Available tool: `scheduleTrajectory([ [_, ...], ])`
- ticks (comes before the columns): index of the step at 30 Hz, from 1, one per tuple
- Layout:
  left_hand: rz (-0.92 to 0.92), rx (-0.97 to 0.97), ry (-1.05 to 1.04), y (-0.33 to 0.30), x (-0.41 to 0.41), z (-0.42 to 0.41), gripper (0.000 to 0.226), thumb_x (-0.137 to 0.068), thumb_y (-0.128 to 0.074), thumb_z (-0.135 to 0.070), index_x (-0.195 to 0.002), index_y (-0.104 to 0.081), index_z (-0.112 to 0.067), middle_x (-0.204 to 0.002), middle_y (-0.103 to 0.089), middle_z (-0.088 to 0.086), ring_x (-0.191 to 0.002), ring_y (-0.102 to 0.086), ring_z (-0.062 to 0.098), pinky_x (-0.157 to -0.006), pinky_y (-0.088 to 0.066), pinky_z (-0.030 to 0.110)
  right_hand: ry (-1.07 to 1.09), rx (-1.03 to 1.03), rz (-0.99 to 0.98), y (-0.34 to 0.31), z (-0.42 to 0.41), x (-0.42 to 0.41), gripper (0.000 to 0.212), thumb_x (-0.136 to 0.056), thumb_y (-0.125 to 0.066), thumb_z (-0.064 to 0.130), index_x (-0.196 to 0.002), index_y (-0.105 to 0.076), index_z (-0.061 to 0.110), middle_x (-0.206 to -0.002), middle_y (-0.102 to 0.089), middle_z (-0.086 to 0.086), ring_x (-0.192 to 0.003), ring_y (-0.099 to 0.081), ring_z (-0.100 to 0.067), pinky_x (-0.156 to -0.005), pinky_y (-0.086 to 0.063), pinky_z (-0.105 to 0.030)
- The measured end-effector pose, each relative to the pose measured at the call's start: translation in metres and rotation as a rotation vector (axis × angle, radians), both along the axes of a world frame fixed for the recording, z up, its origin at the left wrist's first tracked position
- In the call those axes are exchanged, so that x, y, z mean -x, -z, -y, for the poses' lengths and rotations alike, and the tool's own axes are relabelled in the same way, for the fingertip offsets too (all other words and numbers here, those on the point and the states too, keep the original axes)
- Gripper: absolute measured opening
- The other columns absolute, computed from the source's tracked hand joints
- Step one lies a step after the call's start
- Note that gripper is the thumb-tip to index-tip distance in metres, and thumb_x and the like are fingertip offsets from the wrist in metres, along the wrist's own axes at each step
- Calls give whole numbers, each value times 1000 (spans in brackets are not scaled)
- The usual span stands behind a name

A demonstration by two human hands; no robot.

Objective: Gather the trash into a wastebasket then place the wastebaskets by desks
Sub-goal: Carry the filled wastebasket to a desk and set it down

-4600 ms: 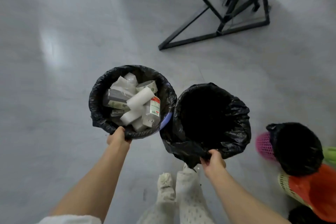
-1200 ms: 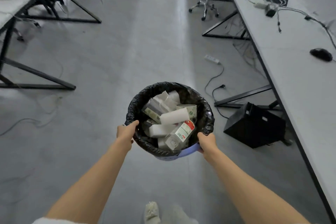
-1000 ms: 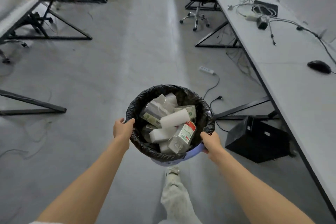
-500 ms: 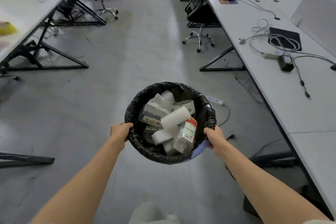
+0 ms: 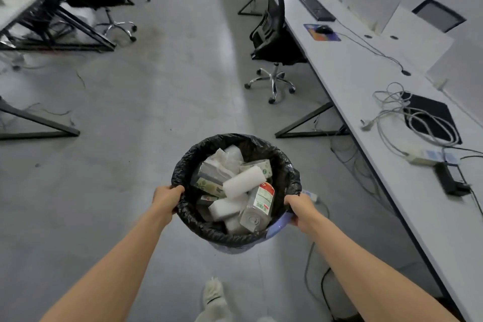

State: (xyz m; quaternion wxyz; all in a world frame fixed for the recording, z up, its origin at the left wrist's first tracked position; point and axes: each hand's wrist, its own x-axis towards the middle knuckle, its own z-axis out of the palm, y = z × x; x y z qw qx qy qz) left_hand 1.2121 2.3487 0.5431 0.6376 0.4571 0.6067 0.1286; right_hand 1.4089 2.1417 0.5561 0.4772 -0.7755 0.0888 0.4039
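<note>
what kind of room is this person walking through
Most likely an open-plan office: long white desks run down both sides of a grey aisle, a black mesh swivel chair is pulled up to one, and a black keyboard and loose white cables lie on top.

No words, brands or numbers can be read anywhere in the frame. The bottle in the wastebasket, just below the centre of the frame, bears a white label with a red top and rows of green print, too small and blurred to make out. The cartons beside it show only green marks.
</note>
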Motion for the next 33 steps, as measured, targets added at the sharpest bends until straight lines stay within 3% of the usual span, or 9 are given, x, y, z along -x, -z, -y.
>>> scheduleTrajectory([
  [5, 9, 30, 115, -1, -97, -79, 20, -90, -49, 3, -71, -54, -3, -72, -56, 12, -63, -54, 22, -60, -45, 29, 107, 19, 24, -1, -69, -80, 17, -83, -40, -7, -91, -50, 4, -76, -56, -13, -67, -55, -24, -60, -49, -30],
  [9, 6, 47, 148, 18, -173, -140, 21, -91, -50, 1, -71, -54, -3, -78, -56, 13, -66, -54, 25, -68, -45, 35, 159, 73, 25, 19, -127, -151, 14, -85, -42, -4, -92, -51, 3, -85, -58, -16, -81, -57, -32, -70, -51, -37],
  [11, -1, 55, 146, 29, -213, -172, 19, -93, -49, 0, -75, -56, -2, -82, -58, 14, -74, -57, 28, -75, -47, 38, 161, 75, 11, 32, -163, -194, 11, -85, -42, -4, -82, -49, 4, -78, -54, -13, -76, -55, -29, -62, -48, -32],
  [15, -24, 66, 120, 47, -284, -230, 12, -94, -48, 0, -96, -59, 4, -87, -61, 15, -80, -59, 30, -75, -50, 39, 144, 112, -42, 60, -230, -276, 12, -84, -41, -6, -77, -45, 3, -72, -48, -12, -71, -49, -27, -57, -42, -29],
  [20, -121, 35, 136, 75, -381, -322, 15, -93, -49, -4, -80, -57, 0, -84, -61, 14, -80, -58, 27, -74, -51, 43, 103, 195, -122, 95, -318, -376, 15, -85, -40, -6, -76, -47, 4, -78, -51, -13, -82, -51, -30, -63, -44, -33],
  [25, -178, 42, 178, 104, -446, -374, 11, -93, -49, -4, -87, -57, 0, -77, -59, 12, -66, -55, 21, -51, -39, 25, 87, 267, -175, 113, -371, -438, 18, -88, -41, -5, -100, -49, 6, -96, -57, -17, -80, -56, -31, -71, -49, -39],
  [29, -220, 88, 182, 144, -494, -415, 16, -93, -47, -1, -105, -56, 4, -94, -61, 16, -82, -57, 27, -56, -44, 27, 141, 237, -256, 137, -410, -475, 17, -94, -41, -5, -103, -46, 9, -83, -56, -9, -70, -54, -24, -74, -48, -40],
  [33, -282, 180, 221, 219, -543, -463, 17, -92, -47, 2, -107, -55, 4, -102, -63, 17, -89, -58, 27, -68, -49, 33, 192, 271, -279, 201, -454, -515, 18, -95, -43, -1, -107, -46, 11, -105, -57, -14, -91, -54, -30, -86, -48, -46],
])
